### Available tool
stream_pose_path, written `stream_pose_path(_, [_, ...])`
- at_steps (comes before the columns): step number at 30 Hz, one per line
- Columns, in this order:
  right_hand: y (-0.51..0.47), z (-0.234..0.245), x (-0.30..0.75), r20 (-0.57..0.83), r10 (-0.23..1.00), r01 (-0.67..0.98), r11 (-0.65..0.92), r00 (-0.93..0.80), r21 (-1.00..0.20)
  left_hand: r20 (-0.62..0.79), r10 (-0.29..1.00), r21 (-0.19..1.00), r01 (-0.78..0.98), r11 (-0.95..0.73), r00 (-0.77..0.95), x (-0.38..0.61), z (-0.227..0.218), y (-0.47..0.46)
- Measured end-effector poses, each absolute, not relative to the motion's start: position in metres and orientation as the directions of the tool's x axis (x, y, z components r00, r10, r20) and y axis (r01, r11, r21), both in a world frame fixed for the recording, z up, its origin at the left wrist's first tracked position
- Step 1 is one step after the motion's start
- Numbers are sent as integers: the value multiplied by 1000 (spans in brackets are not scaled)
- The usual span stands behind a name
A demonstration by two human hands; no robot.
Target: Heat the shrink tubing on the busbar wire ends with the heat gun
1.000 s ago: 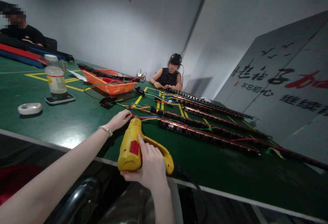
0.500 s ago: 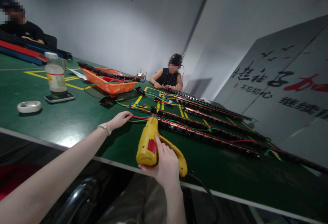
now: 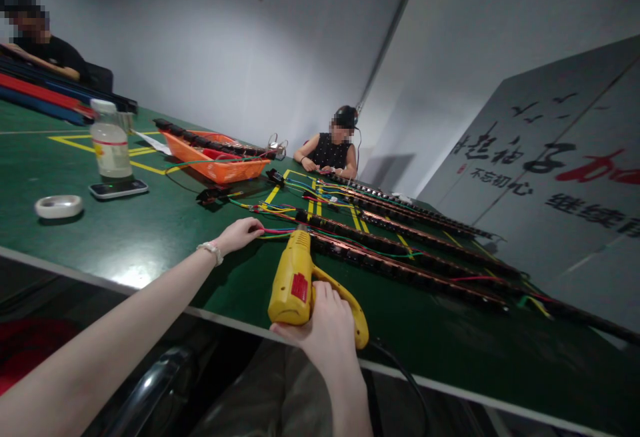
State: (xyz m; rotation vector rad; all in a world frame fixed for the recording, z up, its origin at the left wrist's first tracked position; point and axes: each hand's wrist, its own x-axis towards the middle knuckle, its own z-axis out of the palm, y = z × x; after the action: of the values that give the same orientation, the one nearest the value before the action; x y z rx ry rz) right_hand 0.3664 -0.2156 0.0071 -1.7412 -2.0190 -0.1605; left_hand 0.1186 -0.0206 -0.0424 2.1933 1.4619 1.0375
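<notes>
My right hand [image 3: 327, 317] is wrapped round the handle of a yellow heat gun [image 3: 291, 280] with a red patch on its body. Its nozzle points away from me, at the near end of a long black and copper-coloured strip [image 3: 380, 263]. My left hand [image 3: 242, 233] pinches a bundle of coloured wires [image 3: 276, 231], pink, blue and green among them, that runs to the strip's end by the nozzle. Whether the nozzle touches the wires I cannot tell. The fingertips of the left hand partly cover the wires.
More strips with wires [image 3: 430, 223] lie side by side to the right. An orange basket [image 3: 225, 171], a bottle [image 3: 111, 147], a phone-like device [image 3: 119, 189] and a white oval object [image 3: 59, 207] stand on the green table [image 3: 165, 223]. Two people sit beyond. A black cord [image 3: 400, 367] trails from the gun.
My right index finger, stretched along the gun's body before, now sits lower by the handle. The left hand still pinches the wires, and the view has shifted slightly.
</notes>
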Motion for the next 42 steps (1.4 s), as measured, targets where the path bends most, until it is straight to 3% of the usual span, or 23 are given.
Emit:
stream_pose_path(12, [-214, -7, 347, 519, 838, 936, 301, -168, -184, 399, 882, 605, 651, -458, 250, 123, -33, -30])
stream_pose_path(22, [-221, -8, 312, 554, 814, 926, 328, -175, -188, 450, 869, 761, 421, -494, 208, 122, -28, -31])
stream_pose_path(31, [-225, -10, 305, 556, 802, 899, 387, -218, -205, 356, 929, 876, 310, -369, 98, 124, -26, -30])
stream_pose_path(42, [-221, -8, 323, 533, 807, 872, 430, -254, -235, 384, 918, 845, 363, -393, 99, 122, -29, -30])
